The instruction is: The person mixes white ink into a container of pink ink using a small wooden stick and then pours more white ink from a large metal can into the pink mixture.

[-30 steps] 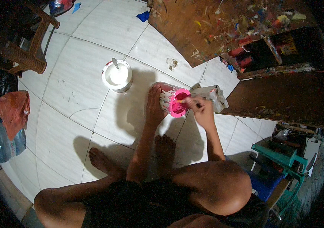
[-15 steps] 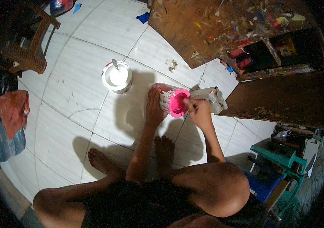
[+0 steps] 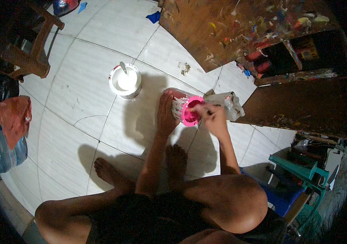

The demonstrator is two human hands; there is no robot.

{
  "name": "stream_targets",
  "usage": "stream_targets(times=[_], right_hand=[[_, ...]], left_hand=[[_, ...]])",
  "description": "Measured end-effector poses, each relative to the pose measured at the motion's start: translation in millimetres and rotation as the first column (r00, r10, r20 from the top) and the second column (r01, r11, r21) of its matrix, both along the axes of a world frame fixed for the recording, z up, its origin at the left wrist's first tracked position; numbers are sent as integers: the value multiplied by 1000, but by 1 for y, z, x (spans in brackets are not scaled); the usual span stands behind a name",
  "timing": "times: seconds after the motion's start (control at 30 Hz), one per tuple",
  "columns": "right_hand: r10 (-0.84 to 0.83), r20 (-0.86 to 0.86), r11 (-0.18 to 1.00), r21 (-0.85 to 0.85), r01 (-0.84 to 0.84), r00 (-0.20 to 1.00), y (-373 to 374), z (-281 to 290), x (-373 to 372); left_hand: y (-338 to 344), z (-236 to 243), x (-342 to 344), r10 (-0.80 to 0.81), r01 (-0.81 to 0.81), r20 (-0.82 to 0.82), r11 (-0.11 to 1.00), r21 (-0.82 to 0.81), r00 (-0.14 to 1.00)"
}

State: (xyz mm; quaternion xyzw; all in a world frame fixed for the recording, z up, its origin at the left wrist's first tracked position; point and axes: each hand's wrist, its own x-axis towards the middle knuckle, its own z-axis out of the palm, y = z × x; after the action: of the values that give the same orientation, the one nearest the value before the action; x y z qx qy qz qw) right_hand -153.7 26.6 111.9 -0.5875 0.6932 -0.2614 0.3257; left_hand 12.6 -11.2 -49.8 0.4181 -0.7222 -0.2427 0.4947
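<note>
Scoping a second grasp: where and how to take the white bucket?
White bucket: likely the outer wall, below the red-smudged rim, from the person's left. It's round and stands upright; left hand and pink-rimmed container are on its right.

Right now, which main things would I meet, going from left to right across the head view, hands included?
Reddish plastic bag → white bucket → left hand → pink-rimmed tub → right hand → green plastic frame.
</note>
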Motion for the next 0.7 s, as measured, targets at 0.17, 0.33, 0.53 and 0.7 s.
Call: stream_targets(times=[0.17,0.33,0.53,0.7], right_hand=[[-34,56,997,-65,38,998,-2,-6,-10],[63,-128,997,42,-58,990,6,-3,-16],[-36,-24,998,-45,35,999,0,-5,-3],[-15,-58,999,-46,12,998,17,8,-25]], left_hand=[[-3,-2,-5,4,-5,-23,999,-31,1000],[-1,3,-13,-19,18,-46,999,-36,999],[1,-7,8,10,-11,-5,999,-42,1000],[2,-4,-19,-45,40,-66,996,-79,997]])
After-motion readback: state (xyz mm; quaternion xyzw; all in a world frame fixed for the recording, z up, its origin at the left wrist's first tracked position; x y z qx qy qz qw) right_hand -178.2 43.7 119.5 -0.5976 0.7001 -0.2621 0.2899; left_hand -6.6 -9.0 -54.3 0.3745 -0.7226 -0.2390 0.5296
